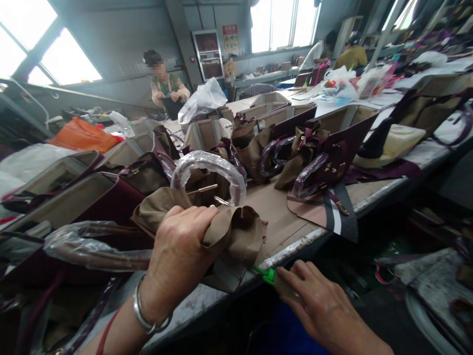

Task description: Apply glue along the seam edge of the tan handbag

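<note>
My left hand is closed on the olive-brown fabric lining of a handbag at the table's front edge. Two small metal zipper pulls show just above its knuckles. Behind the lining stands a round bag handle wrapped in clear plastic. Fingers curled, my right hand holds a small glue bottle with a green nozzle, its body mostly hidden by the hand. The nozzle tip points left, close to the lower edge of the lining; whether they touch I cannot tell.
Several part-made maroon bags crowd the table on both sides and behind. A pale object with a black part sits at right. Plastic bags and an orange bag lie further back. A person works across the table.
</note>
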Demonstrator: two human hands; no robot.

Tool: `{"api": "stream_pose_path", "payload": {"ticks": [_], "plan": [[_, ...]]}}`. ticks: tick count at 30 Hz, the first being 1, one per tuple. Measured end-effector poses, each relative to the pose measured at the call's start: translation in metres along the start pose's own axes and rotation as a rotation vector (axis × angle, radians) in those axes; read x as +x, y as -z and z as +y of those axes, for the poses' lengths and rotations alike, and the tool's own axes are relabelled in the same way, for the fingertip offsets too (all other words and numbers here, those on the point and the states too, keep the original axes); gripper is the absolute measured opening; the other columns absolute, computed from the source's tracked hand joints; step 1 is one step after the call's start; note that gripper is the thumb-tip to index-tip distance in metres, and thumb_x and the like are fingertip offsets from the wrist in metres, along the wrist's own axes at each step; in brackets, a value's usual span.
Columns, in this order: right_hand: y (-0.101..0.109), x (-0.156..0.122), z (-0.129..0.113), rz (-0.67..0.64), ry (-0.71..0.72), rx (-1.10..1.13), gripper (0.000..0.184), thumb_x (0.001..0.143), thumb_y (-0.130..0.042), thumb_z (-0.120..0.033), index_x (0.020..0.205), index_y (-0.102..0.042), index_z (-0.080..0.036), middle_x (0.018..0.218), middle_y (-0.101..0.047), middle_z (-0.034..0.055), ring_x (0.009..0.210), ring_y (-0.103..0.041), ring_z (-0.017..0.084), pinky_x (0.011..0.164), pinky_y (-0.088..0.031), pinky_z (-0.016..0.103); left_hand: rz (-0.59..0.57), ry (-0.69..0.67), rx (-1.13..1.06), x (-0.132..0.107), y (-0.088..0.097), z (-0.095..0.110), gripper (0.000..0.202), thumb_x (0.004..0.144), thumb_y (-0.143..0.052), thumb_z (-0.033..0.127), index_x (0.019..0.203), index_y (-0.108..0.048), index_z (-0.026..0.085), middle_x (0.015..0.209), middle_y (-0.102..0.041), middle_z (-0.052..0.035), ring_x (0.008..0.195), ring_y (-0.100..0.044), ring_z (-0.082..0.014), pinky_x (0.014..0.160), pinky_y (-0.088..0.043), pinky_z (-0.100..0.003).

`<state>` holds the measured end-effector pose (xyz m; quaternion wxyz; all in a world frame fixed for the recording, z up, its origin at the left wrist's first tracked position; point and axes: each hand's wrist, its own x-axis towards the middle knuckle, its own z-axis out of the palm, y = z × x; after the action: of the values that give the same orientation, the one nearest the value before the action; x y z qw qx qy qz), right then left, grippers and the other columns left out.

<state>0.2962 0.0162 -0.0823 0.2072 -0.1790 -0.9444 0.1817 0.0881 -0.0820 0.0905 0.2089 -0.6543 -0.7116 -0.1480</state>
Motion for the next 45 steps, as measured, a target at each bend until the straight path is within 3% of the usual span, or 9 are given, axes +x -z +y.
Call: {"api": "stream_pose_path", "payload": {"ticks": [3,8,15,20,24,29,33,39,45], "plan": [[0.0,-0.004,-0.001,-0.018,-0.011,0.059,0.037,0.085,-0.052,-0.018,0.121,-0.044,-0.025,0.098,-0.048,0.0055,0.085,-0.052,0.018,0.067,-0.051,0.03,0.004,-0.002,0.005,0.0,0.0,0.001,0.014,0.085,-0.047,0.023,0.072,-0.051,0.02,0.064,-0.058,-0.001,0.058,-0.052,-0.0206,0.057,-0.031,-0.036],[-0.004,0.006,0.008,0.079,-0.028,-0.004,0.038,0.087,-0.051,-0.019,0.124,-0.042,-0.026,0.1,-0.05,0.0068,0.091,-0.051,0.022,0.071,-0.052,0.035,0.001,0.01,0.002,-0.001,0.002,0.003,0.017,0.087,-0.044,0.023,0.071,-0.05,0.02,0.068,-0.061,-0.0029,0.059,-0.053,-0.0204,0.057,-0.032,-0.037],[-0.011,-0.012,0.0,-0.046,0.005,0.139,0.038,0.088,-0.052,-0.025,0.125,-0.043,-0.028,0.103,-0.051,0.0058,0.09,-0.056,0.018,0.073,-0.053,0.03,0.052,-0.004,0.024,-0.001,0.003,0.003,0.015,0.084,-0.042,0.018,0.07,-0.048,0.02,0.071,-0.063,-0.0043,0.062,-0.057,-0.0204,0.058,-0.034,-0.037],[0.009,-0.009,0.001,0.107,-0.077,0.165,0.036,0.09,-0.051,-0.027,0.125,-0.042,-0.029,0.097,-0.052,0.0029,0.086,-0.058,0.016,0.071,-0.053,0.027,0.155,-0.038,0.049,0.01,0.004,0.001,0.018,0.087,-0.043,0.024,0.073,-0.052,0.019,0.073,-0.065,-0.0064,0.066,-0.06,-0.0221,0.059,-0.036,-0.038],[0.025,-0.007,0.011,0.191,-0.061,0.112,0.033,0.092,-0.049,-0.03,0.124,-0.044,-0.029,0.094,-0.052,0.002,0.083,-0.059,0.014,0.069,-0.053,0.024,0.273,-0.09,0.056,0.027,-0.001,0.003,0.018,0.088,-0.045,0.025,0.076,-0.056,0.016,0.072,-0.065,-0.0071,0.065,-0.06,-0.0225,0.059,-0.036,-0.036],[0.029,-0.013,0.023,0.241,-0.089,0.047,0.032,0.092,-0.049,-0.034,0.124,-0.045,-0.028,0.094,-0.052,0.002,0.082,-0.06,0.013,0.068,-0.053,0.023,0.357,-0.123,0.014,0.039,-0.016,0.01,0.014,0.085,-0.047,0.021,0.079,-0.058,0.015,0.073,-0.064,-0.0061,0.067,-0.059,-0.0222,0.061,-0.035,-0.035],[0.022,-0.016,0.027,0.204,-0.115,0.03,0.034,0.092,-0.05,-0.032,0.124,-0.045,-0.028,0.095,-0.052,0.0021,0.084,-0.06,0.015,0.071,-0.053,0.027,0.319,-0.088,-0.032,0.032,-0.025,0.015,0.012,0.085,-0.047,0.019,0.078,-0.056,0.015,0.073,-0.064,-0.0055,0.068,-0.059,-0.0197,0.063,-0.035,-0.034],[0.011,-0.01,0.031,0.144,-0.129,0.037,0.032,0.091,-0.05,-0.027,0.123,-0.044,-0.027,0.098,-0.051,0.0038,0.088,-0.057,0.018,0.071,-0.053,0.032,0.214,-0.018,-0.097,0.005,-0.024,0.012,0.009,0.085,-0.049,0.02,0.083,-0.057,0.015,0.077,-0.064,-0.0058,0.071,-0.059,-0.0197,0.063,-0.035,-0.034],[0.008,0.009,0.034,0.102,-0.166,0.044,0.033,0.087,-0.056,-0.022,0.119,-0.047,-0.026,0.098,-0.049,0.0037,0.089,-0.053,0.021,0.073,-0.051,0.038,0.27,-0.067,-0.14,-0.012,-0.022,0.008,0.003,0.085,-0.052,0.015,0.084,-0.055,0.015,0.074,-0.061,-0.002,0.066,-0.056,-0.0146,0.061,-0.035,-0.031]]}}
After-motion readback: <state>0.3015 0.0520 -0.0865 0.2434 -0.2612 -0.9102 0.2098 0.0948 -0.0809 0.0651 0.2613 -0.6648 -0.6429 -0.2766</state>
